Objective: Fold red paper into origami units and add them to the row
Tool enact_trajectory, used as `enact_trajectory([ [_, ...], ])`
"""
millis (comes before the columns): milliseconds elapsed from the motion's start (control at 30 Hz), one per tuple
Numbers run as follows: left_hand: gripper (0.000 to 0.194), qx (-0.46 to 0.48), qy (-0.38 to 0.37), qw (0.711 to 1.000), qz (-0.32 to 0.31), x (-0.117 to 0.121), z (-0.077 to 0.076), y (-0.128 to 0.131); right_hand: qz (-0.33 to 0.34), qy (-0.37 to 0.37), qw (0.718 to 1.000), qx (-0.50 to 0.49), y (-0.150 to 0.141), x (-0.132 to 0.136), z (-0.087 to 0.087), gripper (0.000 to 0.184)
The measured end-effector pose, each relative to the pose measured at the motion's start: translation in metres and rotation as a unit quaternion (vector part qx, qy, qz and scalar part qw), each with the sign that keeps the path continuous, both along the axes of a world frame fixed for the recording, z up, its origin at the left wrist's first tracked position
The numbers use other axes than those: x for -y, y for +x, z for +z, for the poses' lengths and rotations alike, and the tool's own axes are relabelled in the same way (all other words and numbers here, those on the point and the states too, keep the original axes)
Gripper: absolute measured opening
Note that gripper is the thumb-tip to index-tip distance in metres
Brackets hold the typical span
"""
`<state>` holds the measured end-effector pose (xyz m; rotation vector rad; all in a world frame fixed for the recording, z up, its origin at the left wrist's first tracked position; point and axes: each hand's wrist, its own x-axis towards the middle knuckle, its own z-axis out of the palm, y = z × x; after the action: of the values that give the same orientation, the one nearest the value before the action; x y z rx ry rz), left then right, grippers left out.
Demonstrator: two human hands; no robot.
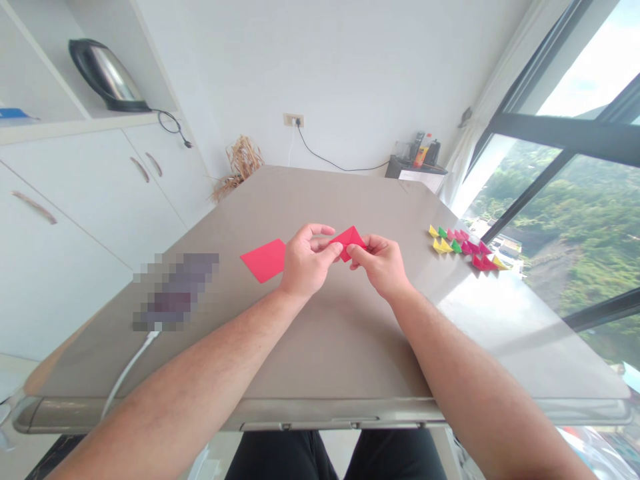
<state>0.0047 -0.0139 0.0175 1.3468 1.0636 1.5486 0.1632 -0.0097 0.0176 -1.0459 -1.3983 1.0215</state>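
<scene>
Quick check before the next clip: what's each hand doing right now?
Left hand: closed, pinching the folded red paper by one side.
Right hand: closed, pinching the same paper's other side.

The grey-brown bench [330, 360] bears a red paper sheet [263, 261] left of centre, a pixelated object [175, 293] with a white cable [126, 368] farther left, and small, variously coloured folded papers [468, 248] at right.

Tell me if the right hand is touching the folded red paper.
Touching. The head view shows the right hand with its thumb laid over the front of the folded red paper, no gap between them.
</scene>
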Motion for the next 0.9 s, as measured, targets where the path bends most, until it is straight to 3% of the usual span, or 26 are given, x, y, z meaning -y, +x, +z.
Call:
enact_trajectory([
  [300,0.022,0.023,-0.016,0.999,-0.031,-0.0031,-0.0014,-0.0001,0.013,-0.011,0.999,-0.037,-0.0015,0.0010,0.0026,0.015],
  [467,0.033,0.002,-0.021,0.999,-0.028,-0.0048,-0.0037,-0.0007,-0.003,-0.021,1.000,-0.017,-0.0001,-0.0019,-0.0001,0.016],
  [700,0.033,0.022,-0.001,1.000,0.016,-0.0082,-0.0033,-0.0023,0.001,-0.032,0.999,-0.042,-0.0020,-0.0016,0.0005,0.022],
  [900,0.044,0.027,-0.006,0.999,-0.019,-0.0049,-0.0013,-0.0021,-0.010,-0.028,0.998,-0.046,-0.0011,-0.0024,0.0007,0.022],
])
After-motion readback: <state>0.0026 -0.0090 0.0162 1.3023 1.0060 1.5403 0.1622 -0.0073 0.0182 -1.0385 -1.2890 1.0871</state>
